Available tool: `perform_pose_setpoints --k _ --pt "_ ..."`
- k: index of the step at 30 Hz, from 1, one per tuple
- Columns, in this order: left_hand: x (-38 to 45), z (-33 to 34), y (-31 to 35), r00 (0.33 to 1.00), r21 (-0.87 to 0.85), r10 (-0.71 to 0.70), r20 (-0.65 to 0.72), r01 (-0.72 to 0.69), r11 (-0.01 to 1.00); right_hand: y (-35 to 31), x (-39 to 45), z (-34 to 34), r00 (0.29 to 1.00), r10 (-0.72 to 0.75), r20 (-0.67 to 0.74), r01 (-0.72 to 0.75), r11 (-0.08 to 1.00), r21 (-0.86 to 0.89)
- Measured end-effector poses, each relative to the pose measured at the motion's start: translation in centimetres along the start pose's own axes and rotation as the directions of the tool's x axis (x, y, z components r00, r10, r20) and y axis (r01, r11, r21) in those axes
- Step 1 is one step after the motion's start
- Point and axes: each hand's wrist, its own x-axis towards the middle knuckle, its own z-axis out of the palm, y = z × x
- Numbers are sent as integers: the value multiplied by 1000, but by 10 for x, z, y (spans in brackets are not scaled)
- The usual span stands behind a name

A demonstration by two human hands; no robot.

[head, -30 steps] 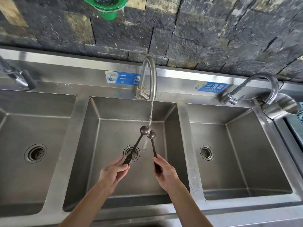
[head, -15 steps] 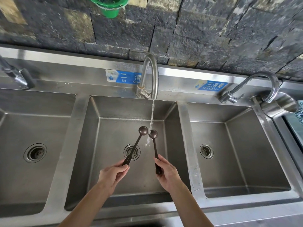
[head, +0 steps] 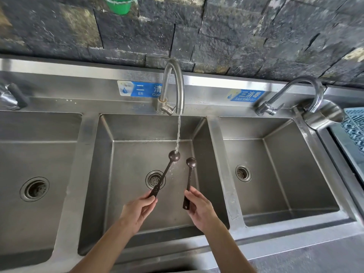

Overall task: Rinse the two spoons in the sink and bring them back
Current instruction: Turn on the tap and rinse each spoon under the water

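**Two spoons at the running tap, middle basin**

Location. Both spoons are held over the middle basin (head: 102, 174) of a three-basin steel sink. The left spoon (head: 166, 170) has its bowl directly in the water stream (head: 178, 134) falling from the centre faucet (head: 174, 85). The right spoon (head: 189, 178) stands just beside the stream, its bowl apart from the water.

Grip. The left hand (head: 137, 210) has its fingers closed around the flat handle end of its spoon. The right hand (head: 199, 210) pinches its spoon low on the handle, the tip protruding below the fingers.

Handling, as judged. The spoons appear dark, slender, rigid and light, with small round bowls. Wet, the narrow handles are likely slippery; the widened flat end is the sound place to hold, as at present. Breakage looks unlikely, but a dropped spoon would land near the drain (head: 155, 180), whose strainer should stop it.

Surroundings. The left basin (head: 39, 134) and right basin (head: 295, 154) hold nothing visible. A second faucet (head: 295, 95) stands well apart at right, a green container (head: 118, 4) hangs on the stone wall, and a blue grid mat (head: 354, 127) lies at the far right. Nothing obstructs either hand; the centre spout overhead is the only object near the spoons.
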Motion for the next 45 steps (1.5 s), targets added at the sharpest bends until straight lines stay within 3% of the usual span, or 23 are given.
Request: perform_pose_setpoints --k 16,26,29,32,38,45 --pt "-7 -2 -12 967 -287 -199 155 237 928 10 -24 -3 996 50 -68 -46 996 71" --pt "-17 28 -21 912 -166 -272 306 332 928 2 -36 -7 998 65 17 -66 912 405" --pt "-17 43 -28 924 -106 -254 285 294 950 -6 -37 -12 995 30 99 -76 859 506" --pt "-17 59 -36 950 -5 -201 238 208 978 -16 -32 -25 989 5 147 -78 862 500" --pt "-21 102 -55 992 176 -1 126 -22 984 -54 -21 -72 993 -52 108 17 952 305" --pt "-27 182 -108 978 479 176 112 -209 853 -120 -5 -168 990 -140 -23 142 984 104"
